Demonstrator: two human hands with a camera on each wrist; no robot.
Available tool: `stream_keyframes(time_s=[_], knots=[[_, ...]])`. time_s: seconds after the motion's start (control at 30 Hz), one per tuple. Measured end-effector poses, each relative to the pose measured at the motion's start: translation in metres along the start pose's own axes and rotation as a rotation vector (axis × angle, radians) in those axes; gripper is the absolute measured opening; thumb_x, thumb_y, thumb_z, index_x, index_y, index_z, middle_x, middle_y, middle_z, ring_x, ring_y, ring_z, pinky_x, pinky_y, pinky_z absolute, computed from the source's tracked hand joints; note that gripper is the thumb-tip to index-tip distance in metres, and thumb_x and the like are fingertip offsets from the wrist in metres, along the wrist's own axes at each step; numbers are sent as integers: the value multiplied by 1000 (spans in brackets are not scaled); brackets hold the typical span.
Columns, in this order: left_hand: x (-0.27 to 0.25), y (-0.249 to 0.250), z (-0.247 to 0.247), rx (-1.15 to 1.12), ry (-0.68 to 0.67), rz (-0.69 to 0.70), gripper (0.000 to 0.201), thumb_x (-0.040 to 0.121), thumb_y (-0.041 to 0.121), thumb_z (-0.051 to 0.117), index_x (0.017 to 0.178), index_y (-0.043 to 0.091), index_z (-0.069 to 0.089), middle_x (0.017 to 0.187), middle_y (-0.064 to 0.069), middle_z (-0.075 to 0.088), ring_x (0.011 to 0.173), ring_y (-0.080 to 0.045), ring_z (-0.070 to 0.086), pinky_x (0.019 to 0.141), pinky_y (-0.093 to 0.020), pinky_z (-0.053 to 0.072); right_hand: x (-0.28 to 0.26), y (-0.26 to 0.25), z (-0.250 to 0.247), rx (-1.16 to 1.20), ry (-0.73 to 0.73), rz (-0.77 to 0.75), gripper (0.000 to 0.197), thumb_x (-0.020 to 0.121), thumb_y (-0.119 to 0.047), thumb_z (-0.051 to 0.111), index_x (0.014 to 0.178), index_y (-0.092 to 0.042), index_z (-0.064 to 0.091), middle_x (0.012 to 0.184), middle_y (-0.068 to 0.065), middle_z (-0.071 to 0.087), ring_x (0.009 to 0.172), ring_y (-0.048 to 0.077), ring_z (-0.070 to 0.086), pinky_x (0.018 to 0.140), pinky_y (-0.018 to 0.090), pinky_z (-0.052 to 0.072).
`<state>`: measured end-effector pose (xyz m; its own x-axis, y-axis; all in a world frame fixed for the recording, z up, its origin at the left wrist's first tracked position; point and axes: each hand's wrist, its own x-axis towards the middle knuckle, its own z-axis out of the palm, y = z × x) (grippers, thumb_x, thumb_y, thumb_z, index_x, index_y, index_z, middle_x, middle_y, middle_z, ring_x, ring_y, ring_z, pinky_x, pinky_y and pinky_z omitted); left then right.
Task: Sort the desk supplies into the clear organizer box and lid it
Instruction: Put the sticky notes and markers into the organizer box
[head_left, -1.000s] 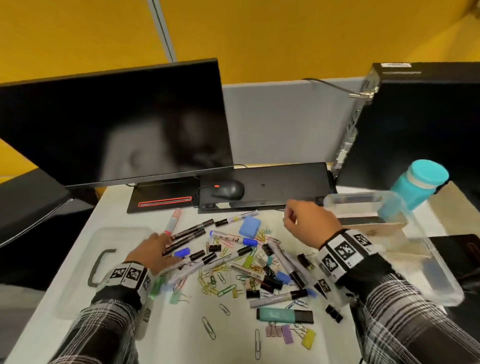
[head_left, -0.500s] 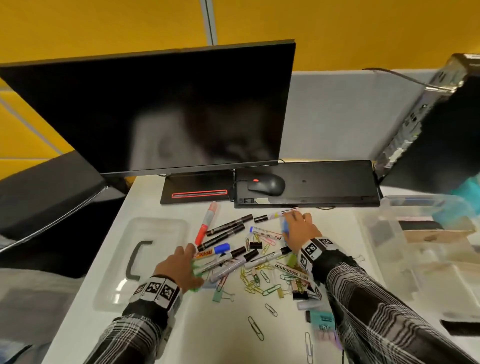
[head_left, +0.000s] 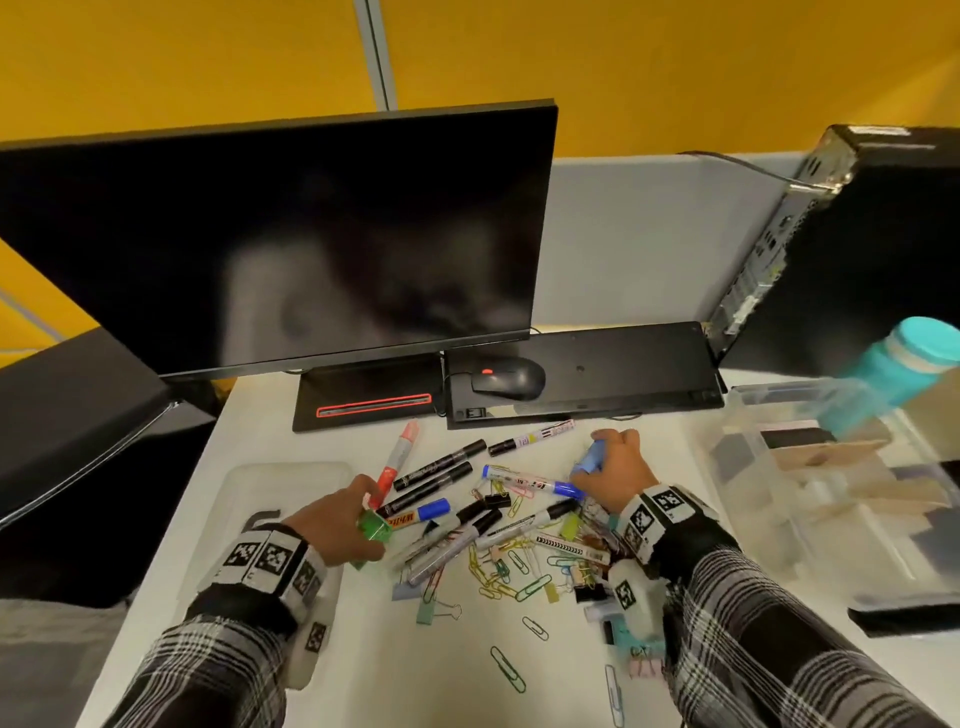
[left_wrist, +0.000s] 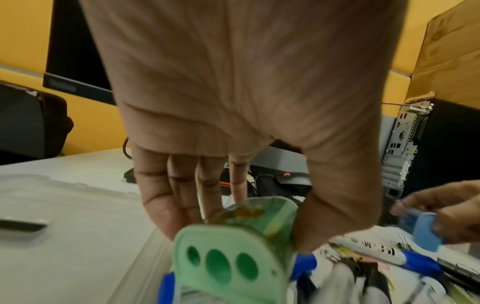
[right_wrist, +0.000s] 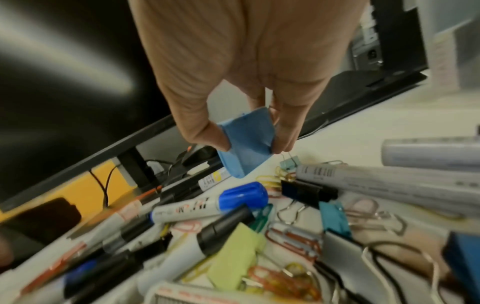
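- Left of the marker pile (head_left: 467, 519): left hand (head_left: 332, 525) gripping a green sharpener (head_left: 375, 527), thumb on one side and fingers (left_wrist: 166, 205) on the other; three round holes of the sharpener face the left wrist camera.
- Behind the marker pile, toward the keyboard (head_left: 582, 374): right hand (head_left: 615, 475) pinching a blue eraser (right_wrist: 246, 142) between thumb and fingertips, raised just off the desk (head_left: 415, 675).
- Further left of the pile: clear lid (head_left: 291, 483) lying flat with a dark handle, partly covered by the left wrist; outer rim close to the desk's left edge.
- Right of the pile: clear organizer box (head_left: 831, 493), uncovered, blurred; near wall just beside the right sleeve; teal bottle (head_left: 893, 374) behind it.
- Nearer than the pile: paper clips (head_left: 506, 667) scattered thinly over bare white desk surface between the two sleeves.
- Behind the pile: monitor base (head_left: 369, 400), mouse (head_left: 509, 378) and keyboard closing off the far side; narrow strip of bare desk in front of them.
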<state>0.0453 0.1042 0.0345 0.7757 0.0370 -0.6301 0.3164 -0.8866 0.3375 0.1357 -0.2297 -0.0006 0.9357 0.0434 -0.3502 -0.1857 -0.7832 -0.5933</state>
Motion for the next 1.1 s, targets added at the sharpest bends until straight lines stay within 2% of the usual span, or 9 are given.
stream_keyframes(time_s=[0.07, 0.17, 0.33, 0.5, 0.6, 0.7, 0.87, 1.0, 1.1], knots=[[1, 5, -4, 20, 3, 3, 55, 72, 26, 74, 115, 30, 40, 106, 4, 60, 84, -11, 63, 82, -32, 56, -4, 6, -10, 75, -13, -23, 43, 75, -18, 73, 111, -9, 51, 120, 13, 43, 94, 17, 47, 76, 19, 38], [2, 22, -5, 61, 53, 23, 50, 74, 30, 72, 116, 27, 45, 108, 3, 58, 87, -10, 60, 84, -31, 54, -12, 10, -32, 261, 27, -75, 31, 63, -26, 76, 79, -15, 53, 92, 11, 50, 76, 16, 48, 73, 28, 41], [7, 69, 8, 23, 135, 143, 54, 79, 36, 67, 127, 28, 43, 120, 3, 53, 99, -12, 55, 90, -30, 49, -28, 21, -104, 400, 108, -124, 47, 76, -3, 72, 111, -12, 42, 98, 5, 55, 83, 17, 57, 75, 26, 45], [14, 120, 24, 15, 163, 240, 54, 85, 36, 62, 133, 28, 38, 130, 4, 47, 103, -10, 53, 92, -30, 48, -37, 52, -180, 379, 292, -169, 53, 76, -6, 71, 113, -25, 39, 105, 5, 56, 92, 28, 63, 81, 46, 54], [17, 149, 31, 15, 165, 290, 57, 84, 35, 63, 135, 27, 37, 132, 3, 46, 107, -11, 52, 94, -30, 47, -36, 67, -209, 225, 327, -108, 32, 80, -11, 69, 106, -20, 51, 103, 6, 59, 88, 23, 58, 74, 35, 47], [15, 171, 39, 27, 184, 331, 61, 85, 32, 61, 139, 28, 32, 134, 4, 44, 110, -14, 53, 92, -27, 45, -30, 84, -215, 93, 352, -35, 21, 80, -18, 71, 95, -17, 56, 100, 7, 61, 85, 22, 55, 71, 30, 41], [14, 191, 55, -11, 160, 380, 69, 83, 38, 63, 141, 35, 26, 132, 4, 48, 106, -12, 57, 91, -29, 50, -15, 95, -210, -57, 247, 102, 37, 76, -27, 76, 95, -15, 47, 84, 1, 53, 79, 18, 52, 70, 29, 39], [13, 202, 62, -25, 157, 405, 67, 84, 37, 63, 139, 36, 26, 137, 5, 44, 111, -11, 54, 92, -26, 48, 7, 101, -200, -198, 207, 187, 31, 77, -38, 71, 81, -15, 52, 83, 5, 58, 73, 19, 54, 69, 29, 43], [13, 205, 65, -32, 156, 408, 66, 84, 35, 62, 139, 36, 27, 137, 6, 43, 107, -11, 55, 90, -27, 50, 20, 105, -195, -271, 157, 207, 40, 78, -51, 64, 90, -12, 59, 85, 5, 60, 76, 21, 57, 74, 32, 48]])
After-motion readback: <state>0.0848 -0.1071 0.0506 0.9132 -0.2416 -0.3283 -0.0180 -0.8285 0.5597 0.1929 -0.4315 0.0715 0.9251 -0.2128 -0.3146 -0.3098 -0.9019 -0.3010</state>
